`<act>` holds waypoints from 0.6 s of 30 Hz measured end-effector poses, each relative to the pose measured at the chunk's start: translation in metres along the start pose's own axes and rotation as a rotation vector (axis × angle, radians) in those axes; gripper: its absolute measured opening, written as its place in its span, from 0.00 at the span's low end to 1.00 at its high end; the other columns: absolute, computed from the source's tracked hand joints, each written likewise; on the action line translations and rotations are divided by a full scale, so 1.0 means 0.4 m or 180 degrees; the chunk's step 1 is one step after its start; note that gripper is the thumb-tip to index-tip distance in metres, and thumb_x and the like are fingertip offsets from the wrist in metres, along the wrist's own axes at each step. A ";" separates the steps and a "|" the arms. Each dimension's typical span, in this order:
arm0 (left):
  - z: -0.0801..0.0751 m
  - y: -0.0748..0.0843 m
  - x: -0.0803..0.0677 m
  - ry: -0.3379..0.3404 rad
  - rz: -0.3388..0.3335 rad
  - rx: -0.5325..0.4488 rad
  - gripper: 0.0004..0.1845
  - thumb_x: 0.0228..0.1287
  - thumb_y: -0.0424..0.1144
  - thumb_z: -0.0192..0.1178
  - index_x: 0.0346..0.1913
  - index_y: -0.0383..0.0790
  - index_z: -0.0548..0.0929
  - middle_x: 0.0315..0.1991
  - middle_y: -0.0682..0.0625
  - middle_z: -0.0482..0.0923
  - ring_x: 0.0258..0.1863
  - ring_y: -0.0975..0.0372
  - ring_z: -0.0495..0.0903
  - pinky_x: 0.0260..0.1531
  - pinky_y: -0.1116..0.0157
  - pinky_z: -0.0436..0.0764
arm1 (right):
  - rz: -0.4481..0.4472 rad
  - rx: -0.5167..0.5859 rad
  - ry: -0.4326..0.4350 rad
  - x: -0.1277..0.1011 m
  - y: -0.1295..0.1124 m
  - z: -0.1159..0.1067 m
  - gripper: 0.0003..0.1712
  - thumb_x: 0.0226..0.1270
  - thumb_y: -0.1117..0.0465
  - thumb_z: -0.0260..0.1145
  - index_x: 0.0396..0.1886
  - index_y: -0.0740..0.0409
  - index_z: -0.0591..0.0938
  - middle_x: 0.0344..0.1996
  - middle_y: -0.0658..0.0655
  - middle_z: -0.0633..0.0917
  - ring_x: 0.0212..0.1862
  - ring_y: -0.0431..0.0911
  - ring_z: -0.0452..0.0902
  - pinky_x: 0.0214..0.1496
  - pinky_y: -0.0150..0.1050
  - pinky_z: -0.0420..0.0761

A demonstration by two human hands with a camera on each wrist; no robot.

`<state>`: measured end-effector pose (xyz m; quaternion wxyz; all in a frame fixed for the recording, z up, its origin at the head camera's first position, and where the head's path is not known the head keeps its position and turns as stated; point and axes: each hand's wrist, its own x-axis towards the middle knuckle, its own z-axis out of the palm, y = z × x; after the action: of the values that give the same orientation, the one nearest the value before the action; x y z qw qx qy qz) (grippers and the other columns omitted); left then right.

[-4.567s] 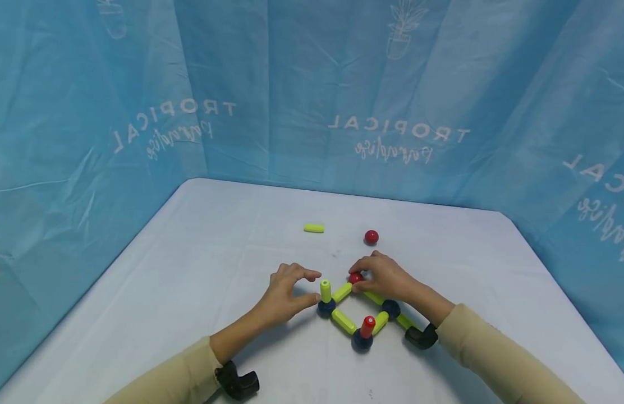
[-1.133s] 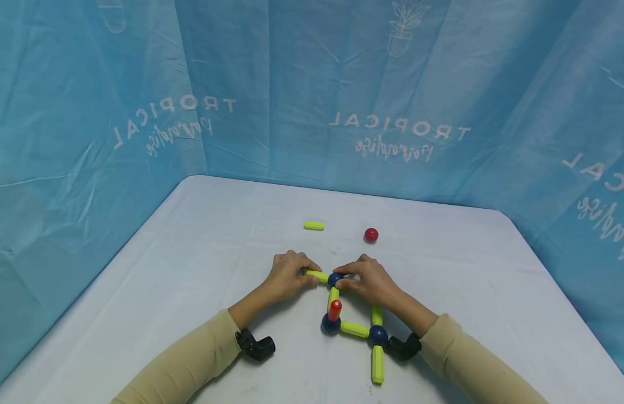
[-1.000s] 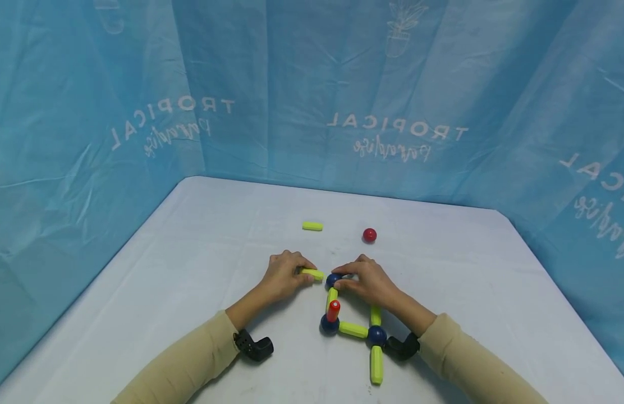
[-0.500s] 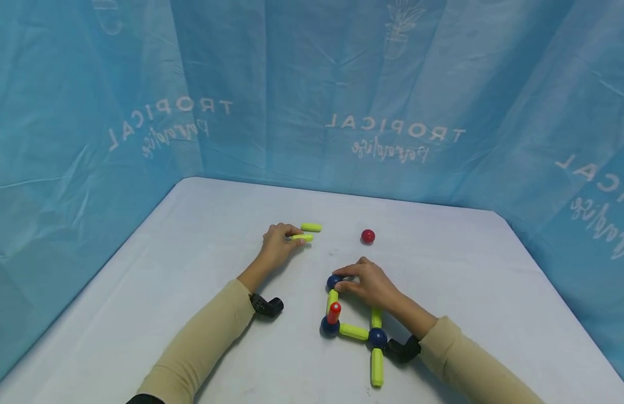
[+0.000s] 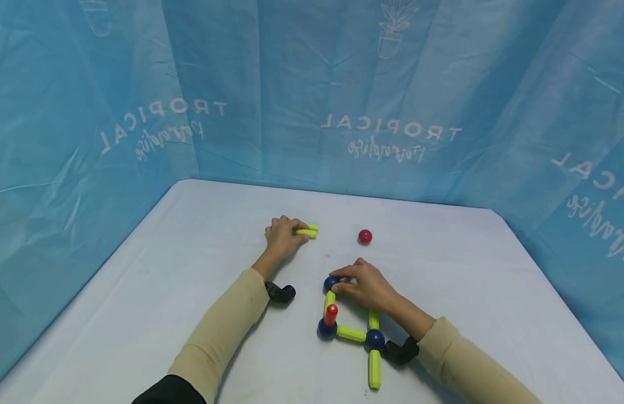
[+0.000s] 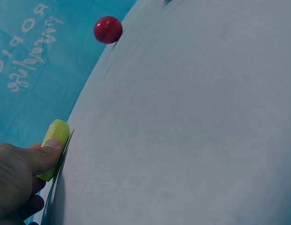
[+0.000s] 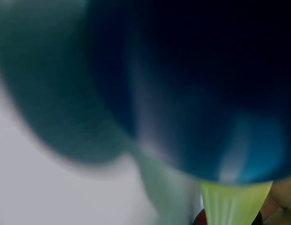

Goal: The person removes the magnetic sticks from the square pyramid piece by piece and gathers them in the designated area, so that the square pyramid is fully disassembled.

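On the white table (image 5: 191,269) lies a frame of dark blue balls and yellow rods (image 5: 351,334), with a red rod (image 5: 331,314) standing upright on its near-left ball. My right hand (image 5: 338,281) pinches the frame's far blue ball (image 5: 330,283), which fills the right wrist view as a blur (image 7: 183,93). My left hand (image 5: 301,231) is farther back and pinches a loose yellow rod (image 5: 307,233), thumb on top of the rod (image 6: 54,145). It lies right beside a second yellow rod (image 5: 313,227). A red ball (image 5: 365,236) sits apart to the right, also visible as the red ball (image 6: 108,29) in the left wrist view.
Blue cloth walls (image 5: 393,84) printed "TROPICAL" close in the table on the back and both sides. A black wrist camera (image 5: 280,292) sits under each forearm. One yellow rod (image 5: 375,368) sticks out of the frame toward the near edge.
My left hand drew a yellow rod off the frame's far blue ball and carried it back to the loose yellow rod. My right hand stayed on the ball.
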<state>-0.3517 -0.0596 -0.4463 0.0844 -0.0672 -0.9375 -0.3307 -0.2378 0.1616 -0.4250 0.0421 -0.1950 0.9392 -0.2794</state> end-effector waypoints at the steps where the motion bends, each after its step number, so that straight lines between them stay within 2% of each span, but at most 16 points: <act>1: 0.001 0.001 0.001 -0.0004 0.0008 0.0012 0.13 0.57 0.47 0.66 0.46 0.50 0.84 0.44 0.47 0.75 0.50 0.54 0.67 0.56 0.50 0.59 | -0.0005 -0.0007 -0.0013 0.000 0.000 -0.002 0.21 0.54 0.46 0.70 0.49 0.41 0.84 0.36 0.45 0.80 0.38 0.41 0.69 0.34 0.32 0.70; 8: 0.001 0.001 0.002 -0.0017 0.0034 0.0024 0.14 0.57 0.47 0.66 0.46 0.50 0.84 0.44 0.47 0.75 0.50 0.53 0.67 0.56 0.50 0.59 | -0.0219 -0.0099 -0.0186 0.007 0.003 -0.023 0.26 0.55 0.50 0.71 0.57 0.40 0.80 0.46 0.44 0.84 0.45 0.40 0.70 0.39 0.32 0.73; 13: -0.002 -0.003 -0.009 0.0035 -0.0060 -0.0109 0.17 0.56 0.47 0.66 0.49 0.49 0.83 0.45 0.46 0.75 0.51 0.53 0.66 0.55 0.50 0.60 | -0.0370 -0.0081 -0.0439 0.014 0.008 -0.033 0.27 0.57 0.52 0.70 0.58 0.38 0.78 0.52 0.43 0.83 0.47 0.41 0.70 0.42 0.34 0.73; 16: -0.013 0.002 -0.040 0.0117 -0.0090 -0.0366 0.16 0.58 0.46 0.64 0.49 0.47 0.83 0.44 0.46 0.75 0.50 0.53 0.66 0.54 0.49 0.61 | -0.0414 -0.0074 -0.0540 0.019 0.011 -0.033 0.26 0.58 0.52 0.70 0.58 0.38 0.78 0.52 0.43 0.83 0.46 0.40 0.69 0.42 0.35 0.72; 18: -0.027 0.011 -0.077 0.0142 -0.0040 -0.0649 0.14 0.60 0.45 0.62 0.48 0.45 0.83 0.44 0.46 0.76 0.50 0.53 0.67 0.53 0.50 0.60 | -0.0417 -0.0092 -0.0574 0.020 0.012 -0.032 0.26 0.58 0.52 0.69 0.58 0.37 0.78 0.51 0.43 0.83 0.45 0.40 0.68 0.42 0.34 0.72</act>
<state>-0.3194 -0.0653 -0.4415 0.0959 -0.0622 -0.8973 -0.4264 -0.2494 0.1687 -0.4167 0.1053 -0.2809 0.9208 -0.2494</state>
